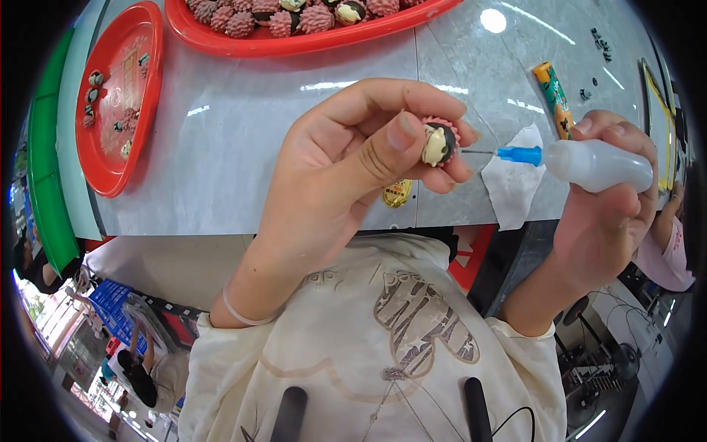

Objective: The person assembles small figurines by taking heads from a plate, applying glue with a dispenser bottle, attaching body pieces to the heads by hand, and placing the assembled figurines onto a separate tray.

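Note:
My left hand [346,166] pinches a small round toy piece [440,143] between thumb and fingers; it has a pink spiky rim with a dark and cream face. My right hand [607,214] grips a soft white squeeze bottle [598,165] with a blue hub and a thin metal needle tip [479,152]. The needle points left, its end just short of the toy piece. Both hands hover over the near edge of the grey table [243,147].
A white tissue [512,177] lies under the needle, an orange tube [554,97] behind it. A gold round tag [398,193] sits at the table edge. One red tray [294,33] holds several pink spiky pieces; another red tray [118,96] at the left holds a few small parts.

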The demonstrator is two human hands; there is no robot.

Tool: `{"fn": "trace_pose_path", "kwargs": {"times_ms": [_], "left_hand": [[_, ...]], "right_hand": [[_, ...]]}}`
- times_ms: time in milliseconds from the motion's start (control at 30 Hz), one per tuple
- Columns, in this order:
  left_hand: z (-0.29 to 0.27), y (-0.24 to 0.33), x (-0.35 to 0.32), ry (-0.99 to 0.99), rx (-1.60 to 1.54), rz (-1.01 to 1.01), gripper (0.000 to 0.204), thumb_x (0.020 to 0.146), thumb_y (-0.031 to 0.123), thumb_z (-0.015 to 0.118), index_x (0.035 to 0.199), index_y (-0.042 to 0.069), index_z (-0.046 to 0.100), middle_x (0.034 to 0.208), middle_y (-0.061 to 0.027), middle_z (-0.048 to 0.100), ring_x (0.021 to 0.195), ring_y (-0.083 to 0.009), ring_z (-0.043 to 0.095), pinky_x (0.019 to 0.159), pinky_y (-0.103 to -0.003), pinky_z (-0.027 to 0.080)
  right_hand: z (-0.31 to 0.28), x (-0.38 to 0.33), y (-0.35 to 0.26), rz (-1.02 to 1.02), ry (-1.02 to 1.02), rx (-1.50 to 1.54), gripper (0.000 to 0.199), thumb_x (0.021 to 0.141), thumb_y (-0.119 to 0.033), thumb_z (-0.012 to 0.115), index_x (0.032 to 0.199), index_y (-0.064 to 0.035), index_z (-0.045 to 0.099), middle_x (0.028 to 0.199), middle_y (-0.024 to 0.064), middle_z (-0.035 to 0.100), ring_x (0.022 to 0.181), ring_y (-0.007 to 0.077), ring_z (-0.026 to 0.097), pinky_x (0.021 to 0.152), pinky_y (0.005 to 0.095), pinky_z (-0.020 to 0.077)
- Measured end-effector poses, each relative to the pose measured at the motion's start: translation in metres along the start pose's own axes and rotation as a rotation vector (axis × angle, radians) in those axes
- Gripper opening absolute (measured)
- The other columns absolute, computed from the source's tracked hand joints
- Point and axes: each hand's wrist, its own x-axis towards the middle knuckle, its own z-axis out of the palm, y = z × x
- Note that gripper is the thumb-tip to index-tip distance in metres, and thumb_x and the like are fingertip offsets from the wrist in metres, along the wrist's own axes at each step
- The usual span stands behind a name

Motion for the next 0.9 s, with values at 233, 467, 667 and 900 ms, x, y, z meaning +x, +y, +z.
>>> {"fn": "trace_pose_path", "kwargs": {"times_ms": [233,467,667,900], "left_hand": [[0.0,0.0,0.0,0.016,-0.012,-0.012,0.042,0.079,0.031,0.049,0.097,-0.005,0.041,0.089,-0.0144,0.049,0.068,-0.011,0.054,0.059,-0.016,0.045],[-0.001,-0.002,0.001,0.006,0.024,-0.004,0.042,0.078,0.032,0.049,0.097,-0.005,0.041,0.091,-0.0149,0.049,0.067,-0.0112,0.056,0.058,-0.016,0.045],[-0.001,-0.001,0.0,0.009,0.033,-0.017,0.042,0.078,0.032,0.05,0.096,-0.005,0.041,0.092,-0.0149,0.049,0.067,-0.0115,0.056,0.057,-0.015,0.045],[-0.001,-0.001,-0.001,0.012,0.036,0.013,0.04,0.078,0.031,0.049,0.096,-0.004,0.041,0.091,-0.0158,0.049,0.068,-0.0128,0.056,0.056,-0.016,0.045]], "right_hand": [[0.004,-0.001,-0.003,-0.187,-0.004,-0.241,0.045,0.073,-0.036,0.055,0.093,0.0033,0.048,0.086,0.0179,0.051,0.083,0.0237,0.047,0.07,0.0303,0.0413],[-0.001,0.003,-0.016,-0.376,-0.14,-0.295,0.033,0.071,-0.022,0.056,0.091,0.0035,0.049,0.078,0.0208,0.056,0.075,0.0239,0.05,0.069,0.0324,0.0416],[-0.017,0.0,-0.006,-0.554,-0.126,-0.438,0.033,0.069,-0.023,0.057,0.088,0.0035,0.049,0.075,0.0208,0.057,0.07,0.0238,0.05,0.067,0.0333,0.0395],[-0.01,-0.004,-0.005,-0.535,-0.089,-0.434,0.037,0.071,-0.026,0.057,0.09,0.0046,0.048,0.078,0.0214,0.055,0.072,0.0233,0.049,0.064,0.0308,0.04]]}}
